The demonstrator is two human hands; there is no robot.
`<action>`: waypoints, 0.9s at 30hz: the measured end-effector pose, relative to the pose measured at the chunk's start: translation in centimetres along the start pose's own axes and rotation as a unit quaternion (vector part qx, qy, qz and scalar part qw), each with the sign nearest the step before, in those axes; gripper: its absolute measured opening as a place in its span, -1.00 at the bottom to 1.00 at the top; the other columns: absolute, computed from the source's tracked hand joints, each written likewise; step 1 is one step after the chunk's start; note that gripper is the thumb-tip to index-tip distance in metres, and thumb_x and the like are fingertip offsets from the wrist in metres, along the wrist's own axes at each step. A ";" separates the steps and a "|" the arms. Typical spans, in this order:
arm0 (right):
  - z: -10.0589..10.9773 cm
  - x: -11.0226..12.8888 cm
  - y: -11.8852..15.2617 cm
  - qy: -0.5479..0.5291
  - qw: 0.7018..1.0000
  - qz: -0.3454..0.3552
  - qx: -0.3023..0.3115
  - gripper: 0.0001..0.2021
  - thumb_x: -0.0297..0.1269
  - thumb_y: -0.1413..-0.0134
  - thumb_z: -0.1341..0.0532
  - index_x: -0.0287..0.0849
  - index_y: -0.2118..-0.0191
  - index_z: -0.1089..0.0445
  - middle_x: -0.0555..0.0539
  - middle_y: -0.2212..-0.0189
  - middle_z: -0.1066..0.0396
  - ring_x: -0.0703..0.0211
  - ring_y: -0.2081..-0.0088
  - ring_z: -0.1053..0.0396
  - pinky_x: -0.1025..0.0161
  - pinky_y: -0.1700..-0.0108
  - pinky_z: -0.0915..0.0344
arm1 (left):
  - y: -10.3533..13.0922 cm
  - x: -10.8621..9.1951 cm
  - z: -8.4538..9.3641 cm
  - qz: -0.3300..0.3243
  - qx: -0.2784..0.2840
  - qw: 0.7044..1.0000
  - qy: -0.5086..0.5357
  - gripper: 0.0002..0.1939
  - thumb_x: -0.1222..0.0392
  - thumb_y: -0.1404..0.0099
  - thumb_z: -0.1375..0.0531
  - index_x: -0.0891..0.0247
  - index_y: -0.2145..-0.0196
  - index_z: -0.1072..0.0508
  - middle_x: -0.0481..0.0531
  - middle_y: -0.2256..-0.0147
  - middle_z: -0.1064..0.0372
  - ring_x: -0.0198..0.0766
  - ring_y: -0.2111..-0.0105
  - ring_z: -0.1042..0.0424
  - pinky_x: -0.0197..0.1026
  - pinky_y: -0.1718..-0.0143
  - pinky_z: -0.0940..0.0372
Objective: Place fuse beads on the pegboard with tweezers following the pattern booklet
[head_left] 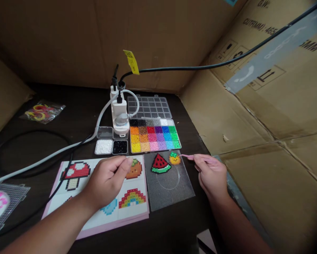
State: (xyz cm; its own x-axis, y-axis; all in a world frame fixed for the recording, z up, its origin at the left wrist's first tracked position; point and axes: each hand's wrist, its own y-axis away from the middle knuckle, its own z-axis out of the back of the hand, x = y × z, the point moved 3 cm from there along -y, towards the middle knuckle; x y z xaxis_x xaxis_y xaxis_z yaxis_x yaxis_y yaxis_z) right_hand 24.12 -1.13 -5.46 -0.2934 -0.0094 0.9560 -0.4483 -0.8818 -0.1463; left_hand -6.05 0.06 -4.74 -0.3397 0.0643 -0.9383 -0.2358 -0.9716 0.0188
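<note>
Pink tweezers [198, 157] are gripped in my right hand [213, 174], their tip just right of a small orange fruit made of beads [174, 158]. That fruit has a green top and a tiny face. Beside it a watermelon slice of beads [160, 164] lies on the clear pegboard [169, 201]. My left hand [107, 180] is closed, thumb pressed against the fingers, over a pattern sheet [133, 219]; what it may hold is hidden. The sheet shows a mushroom, a rainbow and an orange fruit partly covered by that hand.
Behind the pegboard stands an open bead box [155, 135] of many colours. Small boxes hold white beads [103, 146] and black beads [120, 147]. A power strip [120, 113] trails cables. A plastic packet [43, 112] lies left; cardboard walls [158, 38] enclose the table.
</note>
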 end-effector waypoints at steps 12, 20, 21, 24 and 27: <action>-0.1 -0.1 0.0 -0.022 1.000 -0.008 0.005 -0.86 -0.23 0.08 -0.34 -0.20 0.49 -0.50 -0.15 0.47 -0.56 0.07 0.43 -0.50 0.20 0.43 -0.37 | 0.0 -0.1 0.0 -0.002 0.000 1.000 0.003 -0.57 0.02 -0.37 0.02 0.23 0.62 -0.07 -0.14 0.63 0.04 -0.38 0.60 -0.02 -0.30 0.56 -0.03; -0.1 0.0 0.0 -0.033 0.999 -0.014 0.000 -0.87 -0.25 0.10 -0.35 -0.21 0.49 -0.51 -0.14 0.48 -0.55 0.09 0.44 -0.50 0.22 0.44 -0.36 | 0.0 0.2 0.0 0.004 -0.001 1.000 0.002 -0.57 0.02 -0.37 0.02 0.23 0.61 -0.08 -0.13 0.63 0.03 -0.38 0.59 -0.03 -0.30 0.55 -0.02; -0.1 0.0 0.1 -0.034 0.999 -0.013 0.000 -0.87 -0.25 0.10 -0.35 -0.21 0.49 -0.51 -0.14 0.48 -0.55 0.09 0.44 -0.50 0.22 0.43 -0.35 | 0.0 0.2 0.0 0.005 -0.001 1.000 0.001 -0.57 0.02 -0.37 0.02 0.23 0.61 -0.08 -0.14 0.63 0.03 -0.38 0.59 -0.03 -0.30 0.55 -0.02; -0.1 -0.1 0.1 -0.043 0.999 -0.015 0.006 -0.88 -0.27 0.09 -0.35 -0.21 0.49 -0.52 -0.14 0.48 -0.55 0.09 0.41 -0.51 0.24 0.42 -0.34 | 0.0 0.2 0.0 0.001 -0.001 1.000 0.001 -0.57 0.01 -0.37 0.02 0.23 0.61 -0.08 -0.14 0.63 0.03 -0.39 0.59 -0.03 -0.30 0.55 -0.02; -0.2 -0.1 0.0 -0.052 0.999 -0.014 0.007 -0.88 -0.26 0.10 -0.35 -0.21 0.49 -0.52 -0.15 0.47 -0.56 0.11 0.44 -0.49 0.25 0.45 -0.31 | 0.0 0.1 0.0 0.004 0.000 1.000 0.003 -0.56 0.01 -0.37 0.01 0.23 0.62 -0.08 -0.14 0.63 0.03 -0.39 0.59 -0.03 -0.30 0.54 -0.01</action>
State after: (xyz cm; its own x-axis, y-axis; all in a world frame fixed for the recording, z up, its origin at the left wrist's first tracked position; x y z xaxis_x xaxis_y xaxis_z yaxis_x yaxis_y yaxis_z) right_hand 23.99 -1.06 -5.63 -0.1910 -0.0337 0.9810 -0.4425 -0.8891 -0.1167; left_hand -6.09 0.05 -4.88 -0.3355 0.0560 -0.9404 -0.2336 -0.9720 0.0255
